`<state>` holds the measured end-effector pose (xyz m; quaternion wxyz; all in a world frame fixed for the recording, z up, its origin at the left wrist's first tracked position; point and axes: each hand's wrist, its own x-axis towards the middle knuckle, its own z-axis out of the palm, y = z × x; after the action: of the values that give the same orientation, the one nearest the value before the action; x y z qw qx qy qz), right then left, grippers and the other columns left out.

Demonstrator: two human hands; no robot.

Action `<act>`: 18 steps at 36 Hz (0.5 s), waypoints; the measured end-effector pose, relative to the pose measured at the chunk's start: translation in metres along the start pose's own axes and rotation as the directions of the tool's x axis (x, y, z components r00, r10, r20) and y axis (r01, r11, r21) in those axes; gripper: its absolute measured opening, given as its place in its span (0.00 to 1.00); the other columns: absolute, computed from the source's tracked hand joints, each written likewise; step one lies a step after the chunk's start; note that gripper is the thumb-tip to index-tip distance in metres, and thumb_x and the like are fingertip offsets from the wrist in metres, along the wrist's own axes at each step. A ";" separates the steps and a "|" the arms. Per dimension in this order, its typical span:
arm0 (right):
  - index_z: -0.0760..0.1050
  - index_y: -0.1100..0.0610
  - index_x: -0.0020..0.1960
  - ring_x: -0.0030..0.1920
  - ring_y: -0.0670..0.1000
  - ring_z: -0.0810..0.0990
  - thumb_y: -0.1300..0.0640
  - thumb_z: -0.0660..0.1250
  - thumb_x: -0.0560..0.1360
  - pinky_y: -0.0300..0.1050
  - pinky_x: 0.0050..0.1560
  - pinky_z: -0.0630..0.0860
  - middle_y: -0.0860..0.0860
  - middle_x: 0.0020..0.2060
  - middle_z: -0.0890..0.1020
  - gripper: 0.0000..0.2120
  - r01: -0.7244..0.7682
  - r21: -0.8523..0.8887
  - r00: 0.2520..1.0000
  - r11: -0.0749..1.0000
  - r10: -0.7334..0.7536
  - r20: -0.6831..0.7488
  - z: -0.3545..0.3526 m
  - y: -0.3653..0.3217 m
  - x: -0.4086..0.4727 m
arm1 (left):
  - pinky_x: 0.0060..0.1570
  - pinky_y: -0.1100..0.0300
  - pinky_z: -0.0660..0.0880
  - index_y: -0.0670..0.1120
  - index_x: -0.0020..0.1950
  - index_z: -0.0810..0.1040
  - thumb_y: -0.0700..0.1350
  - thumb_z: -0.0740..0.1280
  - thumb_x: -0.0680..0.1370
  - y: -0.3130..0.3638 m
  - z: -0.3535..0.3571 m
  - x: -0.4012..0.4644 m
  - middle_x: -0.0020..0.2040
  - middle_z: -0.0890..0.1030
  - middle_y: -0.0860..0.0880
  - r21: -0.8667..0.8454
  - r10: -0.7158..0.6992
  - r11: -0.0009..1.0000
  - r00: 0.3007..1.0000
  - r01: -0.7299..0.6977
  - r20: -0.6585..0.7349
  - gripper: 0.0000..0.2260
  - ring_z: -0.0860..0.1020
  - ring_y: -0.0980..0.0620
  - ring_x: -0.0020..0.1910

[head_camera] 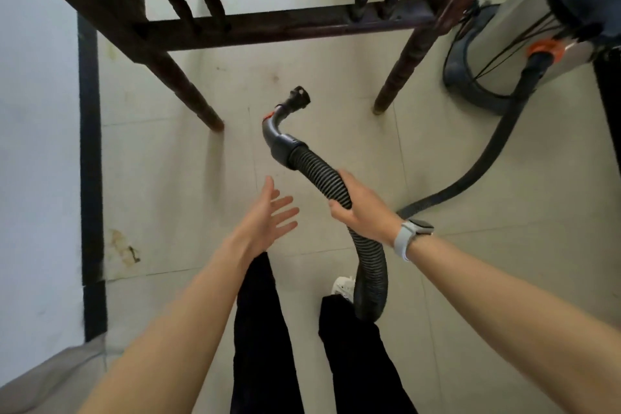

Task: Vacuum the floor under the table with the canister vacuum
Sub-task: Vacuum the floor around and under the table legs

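Observation:
A dark wooden table (268, 23) stands ahead over a pale tiled floor (302, 77). My right hand (359, 208) grips the black ribbed vacuum hose (316, 168) below its curved grey handle piece (277, 134), whose open end (299, 97) points toward the table, above the floor. No floor head is fitted to that end. The hose loops down by my feet and runs right to the canister vacuum (524, 54), joining it at an orange collar (544, 47). My left hand (268, 215) hovers open, left of the hose, touching nothing.
A white wall (37, 144) with a black skirting strip (89, 178) runs along the left. Two table legs (188, 91) (403, 77) stand on the floor ahead. A grey cloth-like surface (50, 380) fills the bottom left corner. A brown stain (124, 249) marks the tiles by the wall.

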<state>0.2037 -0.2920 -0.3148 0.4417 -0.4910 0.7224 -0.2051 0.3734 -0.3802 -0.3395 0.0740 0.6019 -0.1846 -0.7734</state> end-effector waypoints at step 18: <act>0.58 0.55 0.68 0.37 0.54 0.77 0.57 0.61 0.78 0.47 0.29 0.75 0.54 0.48 0.74 0.20 -0.389 -0.655 0.921 0.648 0.293 -0.257 0.050 0.051 0.083 | 0.55 0.44 0.71 0.39 0.64 0.66 0.42 0.59 0.82 0.075 -0.031 0.148 0.53 0.77 0.40 -0.281 -0.152 0.944 0.983 0.175 0.102 0.13 0.77 0.42 0.51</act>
<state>0.2083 -0.3366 -0.4149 0.2084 -0.4611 0.8516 0.1367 0.3563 -0.5054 -0.4513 0.0894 0.5668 -0.0221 -0.8187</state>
